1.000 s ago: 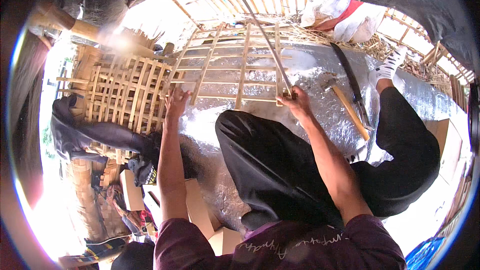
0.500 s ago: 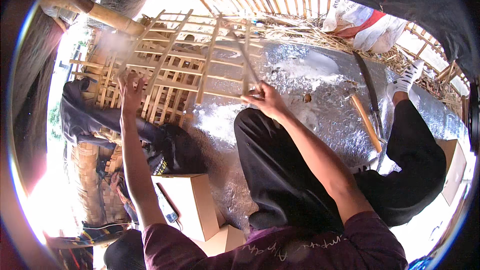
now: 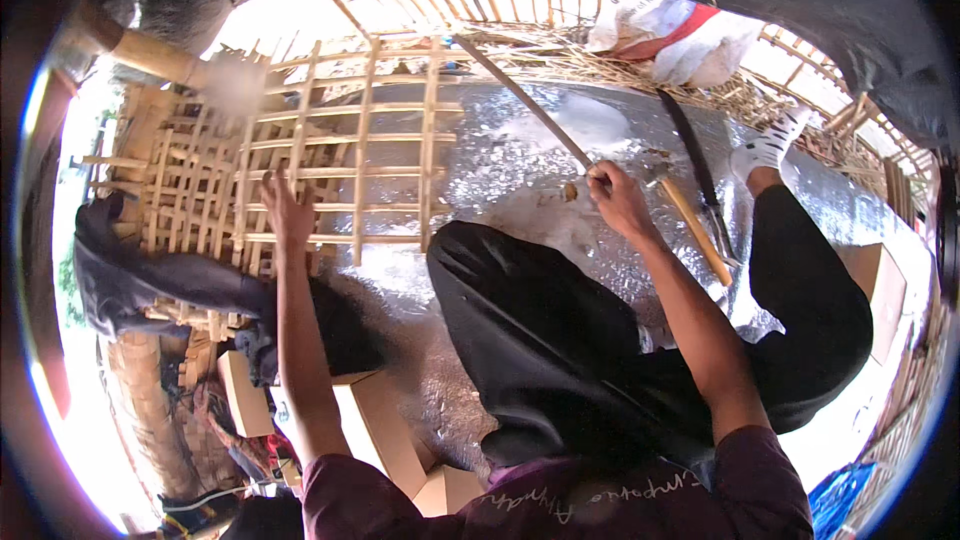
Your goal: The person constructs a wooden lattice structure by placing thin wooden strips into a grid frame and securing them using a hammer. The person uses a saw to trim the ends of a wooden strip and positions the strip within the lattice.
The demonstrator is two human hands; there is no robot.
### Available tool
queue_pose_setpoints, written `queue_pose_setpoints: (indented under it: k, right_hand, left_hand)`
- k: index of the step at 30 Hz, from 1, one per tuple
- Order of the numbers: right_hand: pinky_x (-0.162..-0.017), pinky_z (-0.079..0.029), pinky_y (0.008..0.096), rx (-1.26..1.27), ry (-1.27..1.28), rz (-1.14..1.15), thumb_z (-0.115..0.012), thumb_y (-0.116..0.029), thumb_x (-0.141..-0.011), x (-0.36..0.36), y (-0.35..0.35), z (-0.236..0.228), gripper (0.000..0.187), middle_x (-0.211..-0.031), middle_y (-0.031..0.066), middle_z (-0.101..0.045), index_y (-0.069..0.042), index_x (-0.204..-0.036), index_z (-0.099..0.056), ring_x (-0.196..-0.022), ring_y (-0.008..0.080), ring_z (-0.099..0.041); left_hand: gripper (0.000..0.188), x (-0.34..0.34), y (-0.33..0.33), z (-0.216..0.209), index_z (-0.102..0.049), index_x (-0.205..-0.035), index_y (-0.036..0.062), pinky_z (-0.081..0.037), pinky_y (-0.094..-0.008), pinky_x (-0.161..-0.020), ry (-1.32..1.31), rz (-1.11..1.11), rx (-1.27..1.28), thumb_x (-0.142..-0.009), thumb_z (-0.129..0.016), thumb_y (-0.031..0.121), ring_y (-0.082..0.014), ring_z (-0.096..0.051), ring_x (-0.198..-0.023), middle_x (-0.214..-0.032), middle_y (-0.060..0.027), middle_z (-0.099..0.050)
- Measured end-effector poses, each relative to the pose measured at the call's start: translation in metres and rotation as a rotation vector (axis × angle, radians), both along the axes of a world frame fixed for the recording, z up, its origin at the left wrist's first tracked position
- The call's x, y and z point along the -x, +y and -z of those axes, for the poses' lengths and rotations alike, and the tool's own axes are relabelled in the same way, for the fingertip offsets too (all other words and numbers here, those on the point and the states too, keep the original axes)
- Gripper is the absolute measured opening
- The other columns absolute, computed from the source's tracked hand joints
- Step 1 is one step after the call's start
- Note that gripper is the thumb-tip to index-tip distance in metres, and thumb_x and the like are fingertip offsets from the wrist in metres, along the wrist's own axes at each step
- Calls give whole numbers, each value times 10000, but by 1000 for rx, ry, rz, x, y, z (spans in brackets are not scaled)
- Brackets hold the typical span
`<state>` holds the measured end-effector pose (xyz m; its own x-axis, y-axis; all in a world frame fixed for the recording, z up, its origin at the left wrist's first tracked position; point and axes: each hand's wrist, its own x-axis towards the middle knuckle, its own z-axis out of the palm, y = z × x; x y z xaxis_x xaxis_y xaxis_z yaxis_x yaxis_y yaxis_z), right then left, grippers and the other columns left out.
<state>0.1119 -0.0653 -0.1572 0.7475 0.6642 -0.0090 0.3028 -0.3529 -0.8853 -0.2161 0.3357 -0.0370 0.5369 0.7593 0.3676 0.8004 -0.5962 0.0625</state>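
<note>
Stick [image 3: 525, 100], near end in right grip [image 3: 617, 198]

- One left hand [image 3: 287, 212], one right hand [image 3: 617, 200]: two altogether.
- One open slatted frame [image 3: 363, 145], with four upright bars [image 3: 431, 140].
- One long thin stick [image 3: 530, 108].
- One wooden-handled hammer [image 3: 696, 230].
- One long dark blade [image 3: 688, 140].
- One white patterned sock [image 3: 770, 146].
- At least one white-and-red sack [image 3: 700, 52].
- At least three cardboard boxes [image 3: 383, 430].
- Overlapping lattice panels [image 3: 188, 175], number unclear.

Bamboo-slat wall [image 3: 480, 2] at twelve o'clock, black tarpaulin [image 3: 845, 25] at two, silvery foil flooring [image 3: 500, 155] central, glaring daylight [image 3: 85, 450] at eight
</note>
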Motion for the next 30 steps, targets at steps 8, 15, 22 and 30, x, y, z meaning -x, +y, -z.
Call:
queue_pose_setpoints:
  k: [8,15,22,30]
  right_hand:
    - [-667,-486,431,59,-229,166,-623,-68,-823,-9,-55,5,180,-847,203,-644,-43,-1000,-601,-791,375,-637]
    - [-691,-502,379,-31,-149,243,-647,-64,-806,7,-70,35,204,-895,179,-653,-15,-999,-601,-791,308,-660]
    - [-701,-502,322,-84,112,123,-675,-66,-771,41,-39,60,251,-868,110,-662,-5,-1005,-607,-756,214,-648]
    - [-511,-442,259,-234,490,168,-617,-93,-824,20,-60,96,184,-738,26,-585,-31,-996,-598,-593,112,-534]
  left_hand:
    - [422,-207,-217,58,-541,-1211,119,-370,-485,-1016,-118,813,335,-826,-684,215,-382,-374,-1253,-1330,-169,-403]
    - [460,-217,-308,147,-525,-1219,90,-379,-488,-1009,-57,798,625,-798,-675,198,-391,-397,-1232,-1271,-191,-447]
    - [297,-204,-281,144,-571,-1069,50,-429,-424,-926,-183,646,809,-791,-669,85,-337,-523,-1107,-1159,-188,-546]
    - [225,-162,-212,58,-599,-972,33,-446,-338,-859,-985,336,460,-772,-619,-68,-239,-569,-985,-1006,-110,-598]
